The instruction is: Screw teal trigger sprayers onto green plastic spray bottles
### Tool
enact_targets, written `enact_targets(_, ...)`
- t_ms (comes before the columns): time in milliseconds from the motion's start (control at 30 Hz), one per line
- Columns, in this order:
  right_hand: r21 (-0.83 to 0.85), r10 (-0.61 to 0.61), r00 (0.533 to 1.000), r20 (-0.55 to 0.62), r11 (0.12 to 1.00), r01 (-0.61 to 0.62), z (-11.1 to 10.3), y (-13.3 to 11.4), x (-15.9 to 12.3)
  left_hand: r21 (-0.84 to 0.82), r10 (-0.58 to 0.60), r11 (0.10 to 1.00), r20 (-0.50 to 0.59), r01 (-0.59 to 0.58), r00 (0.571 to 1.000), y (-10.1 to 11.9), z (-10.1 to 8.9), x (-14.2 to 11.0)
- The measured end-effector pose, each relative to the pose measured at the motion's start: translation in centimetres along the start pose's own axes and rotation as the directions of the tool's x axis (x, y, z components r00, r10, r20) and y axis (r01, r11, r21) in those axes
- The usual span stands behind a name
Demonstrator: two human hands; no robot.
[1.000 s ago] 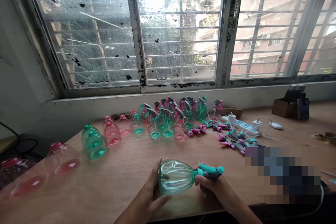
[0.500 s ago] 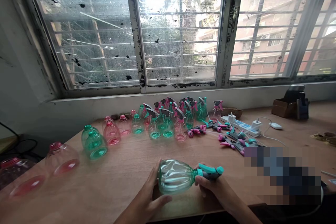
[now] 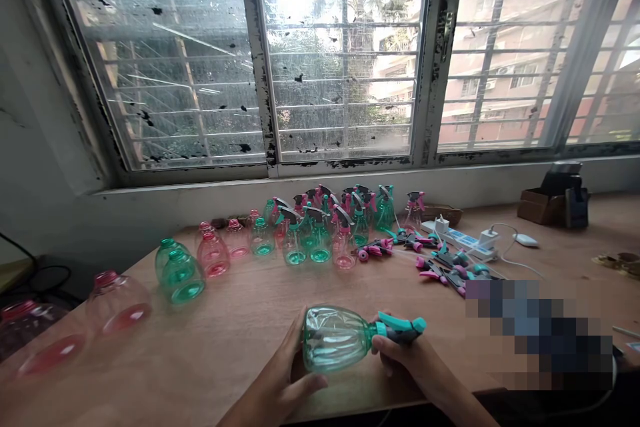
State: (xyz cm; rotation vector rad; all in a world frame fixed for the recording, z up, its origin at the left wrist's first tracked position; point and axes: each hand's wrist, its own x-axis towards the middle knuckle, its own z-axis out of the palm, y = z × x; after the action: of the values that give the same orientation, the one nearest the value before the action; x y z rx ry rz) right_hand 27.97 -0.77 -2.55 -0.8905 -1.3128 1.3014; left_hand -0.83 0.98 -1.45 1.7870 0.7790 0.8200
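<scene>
A clear green spray bottle [image 3: 336, 337] lies sideways above the near edge of the wooden table [image 3: 240, 320]. My left hand [image 3: 285, 373] wraps around its round base. My right hand [image 3: 400, 355] grips the teal and grey trigger head [image 3: 400, 327] fitted at the bottle's neck. Both hands are closed on the bottle and hold it just over the tabletop.
Several green and pink bottles with trigger heads stand in a group [image 3: 325, 227] at the back. Headless bottles [image 3: 180, 273] stand to the left. Loose trigger heads [image 3: 440, 263] lie at right by a power strip [image 3: 463, 238]. A cardboard box [image 3: 543, 203] sits far right.
The bottle has turned slightly in my hands; its ribbed side now faces up more. My hands stay in almost the same place.
</scene>
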Motion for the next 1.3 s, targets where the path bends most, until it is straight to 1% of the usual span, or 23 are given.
enact_targets(133,-0.012,0.019,1.000,-0.005,1.000,-0.019,0.0,-0.1,0.0,0.059,-0.011,0.998,-0.046,0.014,0.999,0.3,0.1,0.0)
enact_targets(267,-0.028,0.023,1.000,0.003,0.999,-0.023,0.0,-0.4,-0.1,0.033,0.004,0.999,-0.016,-0.003,1.000,0.2,0.3,-0.1)
enact_targets(367,-0.036,0.026,1.000,-0.004,0.999,-0.026,0.0,-0.4,-0.1,0.040,0.012,0.999,-0.014,-0.011,1.000,0.2,0.4,-0.2)
enact_targets(600,-0.022,0.013,1.000,-0.007,1.000,-0.013,0.0,-0.2,-0.1,0.040,-0.038,0.999,0.021,0.037,0.999,0.4,0.1,-0.1)
enact_targets(833,-0.046,0.026,1.000,-0.012,0.999,-0.026,0.0,-0.2,-0.1,0.007,0.005,1.000,-0.027,-0.005,1.000,0.1,0.3,-0.1)
enact_targets(1000,-0.039,0.027,0.999,-0.030,0.999,-0.028,0.1,-0.2,-0.1,0.008,0.006,1.000,-0.020,-0.006,1.000,0.0,0.3,-0.1)
enact_targets(1167,0.015,0.041,0.998,-0.042,0.999,-0.040,0.2,-0.3,-0.2,-0.020,-0.025,0.999,0.001,0.025,1.000,0.7,0.3,-0.1)
enact_targets(1300,-0.005,0.031,0.999,-0.034,0.999,-0.031,0.2,-0.2,-0.1,-0.030,-0.031,0.999,-0.016,0.030,0.999,1.6,0.6,-0.3)
